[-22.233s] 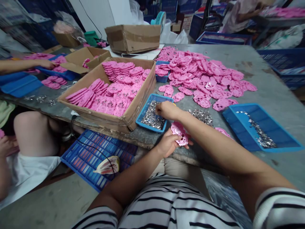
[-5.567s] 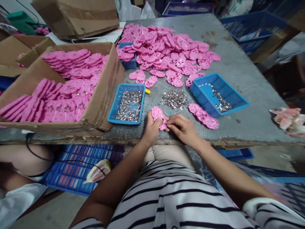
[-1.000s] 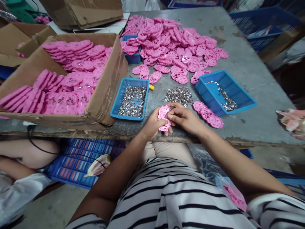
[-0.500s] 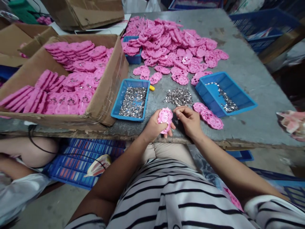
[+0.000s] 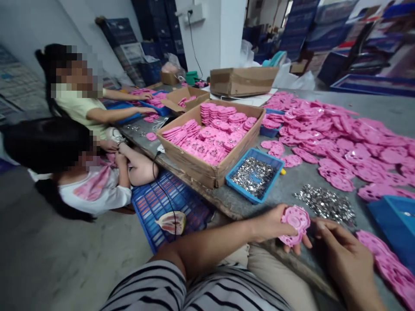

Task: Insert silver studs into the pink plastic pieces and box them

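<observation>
My left hand (image 5: 274,222) grips a pink plastic case part (image 5: 296,219) with holes and a scalloped edge, the thumb across its face. Just to the right is my right hand (image 5: 350,257), thumb and fingers pinched together; anything between the fingertips is too small to make out. Beyond both hands lies a loose heap of small shiny metal pieces (image 5: 327,203) on the table. More of these metal pieces fill a blue tray (image 5: 231,178) to the left. Beside my right hand lie more pink parts (image 5: 385,263).
A cardboard box (image 5: 201,172) of stacked pink parts stands left of the tray. A large pile of pink parts (image 5: 350,142) covers the table's far side. Another blue tray (image 5: 389,216) is at right. Two people sit at left, one reaching over the table. A fruit piece (image 5: 171,222) lies on a blue crate.
The view has swung left and up, bringing the two people and the room behind into sight. My left hand still holds the pink part, and my right hand stays pinched beside it.
</observation>
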`<act>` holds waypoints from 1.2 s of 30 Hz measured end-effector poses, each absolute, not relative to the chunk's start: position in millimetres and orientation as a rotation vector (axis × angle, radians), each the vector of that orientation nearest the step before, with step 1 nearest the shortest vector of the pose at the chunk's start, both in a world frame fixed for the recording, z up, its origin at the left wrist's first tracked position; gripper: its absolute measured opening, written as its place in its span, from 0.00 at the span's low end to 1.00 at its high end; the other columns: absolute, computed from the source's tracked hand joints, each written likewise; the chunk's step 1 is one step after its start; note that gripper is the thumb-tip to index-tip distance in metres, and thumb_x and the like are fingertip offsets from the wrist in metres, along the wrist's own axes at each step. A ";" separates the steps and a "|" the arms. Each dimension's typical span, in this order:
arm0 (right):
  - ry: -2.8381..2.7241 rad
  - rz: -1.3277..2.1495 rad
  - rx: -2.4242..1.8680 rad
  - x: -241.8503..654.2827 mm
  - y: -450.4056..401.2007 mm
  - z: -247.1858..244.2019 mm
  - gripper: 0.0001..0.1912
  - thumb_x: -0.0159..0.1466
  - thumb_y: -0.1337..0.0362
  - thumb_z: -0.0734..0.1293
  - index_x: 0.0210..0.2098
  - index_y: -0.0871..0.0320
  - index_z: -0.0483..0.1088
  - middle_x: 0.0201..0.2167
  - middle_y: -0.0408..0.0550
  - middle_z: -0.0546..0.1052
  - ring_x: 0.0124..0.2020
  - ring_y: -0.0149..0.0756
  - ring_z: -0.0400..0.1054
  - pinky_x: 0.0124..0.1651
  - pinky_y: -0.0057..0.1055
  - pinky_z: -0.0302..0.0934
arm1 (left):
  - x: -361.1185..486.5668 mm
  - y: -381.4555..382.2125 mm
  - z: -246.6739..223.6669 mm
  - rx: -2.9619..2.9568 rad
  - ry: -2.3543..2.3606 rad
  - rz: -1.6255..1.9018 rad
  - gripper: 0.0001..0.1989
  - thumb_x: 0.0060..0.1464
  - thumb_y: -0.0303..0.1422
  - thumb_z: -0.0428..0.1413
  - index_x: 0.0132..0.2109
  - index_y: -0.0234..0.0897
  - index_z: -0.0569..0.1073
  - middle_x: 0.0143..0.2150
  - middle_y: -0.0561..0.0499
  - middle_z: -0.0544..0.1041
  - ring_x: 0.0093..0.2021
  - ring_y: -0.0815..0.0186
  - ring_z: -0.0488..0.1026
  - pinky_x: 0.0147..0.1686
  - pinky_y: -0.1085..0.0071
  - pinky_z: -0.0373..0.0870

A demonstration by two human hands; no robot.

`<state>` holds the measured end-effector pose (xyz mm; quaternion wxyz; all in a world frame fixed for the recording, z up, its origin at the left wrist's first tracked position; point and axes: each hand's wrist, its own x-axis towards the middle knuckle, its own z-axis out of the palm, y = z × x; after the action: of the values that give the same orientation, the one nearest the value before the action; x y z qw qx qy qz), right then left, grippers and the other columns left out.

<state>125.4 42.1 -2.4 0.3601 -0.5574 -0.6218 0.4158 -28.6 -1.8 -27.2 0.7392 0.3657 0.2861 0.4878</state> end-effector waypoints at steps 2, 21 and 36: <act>-1.601 1.056 -1.461 125.7 41.4 0.1 0.14 0.45 0.48 0.68 0.23 0.51 0.73 0.32 0.50 0.79 0.33 0.48 0.70 0.34 0.41 0.67 | -35.1 -6.4 -18.5 0.802 0.545 1.061 0.24 0.33 0.32 0.60 0.40 0.39 0.59 0.26 0.53 0.74 0.20 0.67 0.72 0.22 0.73 0.65; -1.574 1.158 -1.563 122.4 43.7 8.6 0.17 0.37 0.46 0.68 0.20 0.49 0.74 0.33 0.49 0.80 0.41 0.57 0.71 0.43 0.47 0.67 | -288.9 -49.5 147.9 0.679 1.933 1.751 0.31 0.37 0.22 0.63 0.47 0.40 0.57 0.29 0.58 0.70 0.15 0.75 0.65 0.14 0.80 0.53; -1.641 1.144 -1.486 123.8 44.9 12.5 0.14 0.39 0.47 0.68 0.19 0.49 0.75 0.30 0.47 0.80 0.37 0.53 0.72 0.39 0.44 0.68 | -340.0 -50.5 125.3 1.031 2.950 0.635 0.32 0.44 0.37 0.56 0.57 0.31 0.63 0.59 0.34 0.66 0.61 0.47 0.63 0.58 0.59 0.62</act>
<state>123.8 44.9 12.5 0.3190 -0.5651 -0.6241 0.4352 -340.0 -50.5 125.3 -0.0238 0.3232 0.9249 0.1991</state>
